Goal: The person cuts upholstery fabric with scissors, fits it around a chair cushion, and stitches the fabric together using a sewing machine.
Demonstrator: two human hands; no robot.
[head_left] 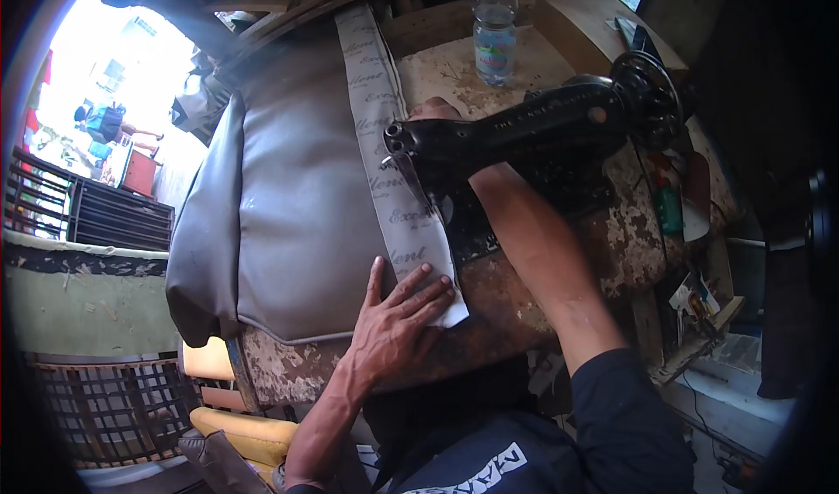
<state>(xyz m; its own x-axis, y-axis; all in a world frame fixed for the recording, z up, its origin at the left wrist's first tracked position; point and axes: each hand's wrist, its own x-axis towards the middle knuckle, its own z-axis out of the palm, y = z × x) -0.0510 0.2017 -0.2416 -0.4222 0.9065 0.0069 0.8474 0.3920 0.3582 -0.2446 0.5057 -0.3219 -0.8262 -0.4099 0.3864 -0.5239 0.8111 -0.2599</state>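
A grey vinyl cover (306, 188) lies across the worn table, with a pale printed strip (409, 223) along its right edge. The strip passes under the needle end of a black sewing machine (533, 127). My left hand (398, 319) rests flat on the near end of the strip, fingers apart and pointing away from me. My right forearm reaches behind the machine's arm. Beyond it, part of my right hand (435, 108) shows beside the far part of the strip; the machine hides most of its fingers, so its grip cannot be made out.
A water bottle (495, 35) with a blue cap stands behind the machine, left of a cardboard box (581, 31). The machine's handwheel (651, 101) is at its right end. A green-handled tool (669, 206) lies on the table's right side. Slatted metal railings (114, 223) stand at left.
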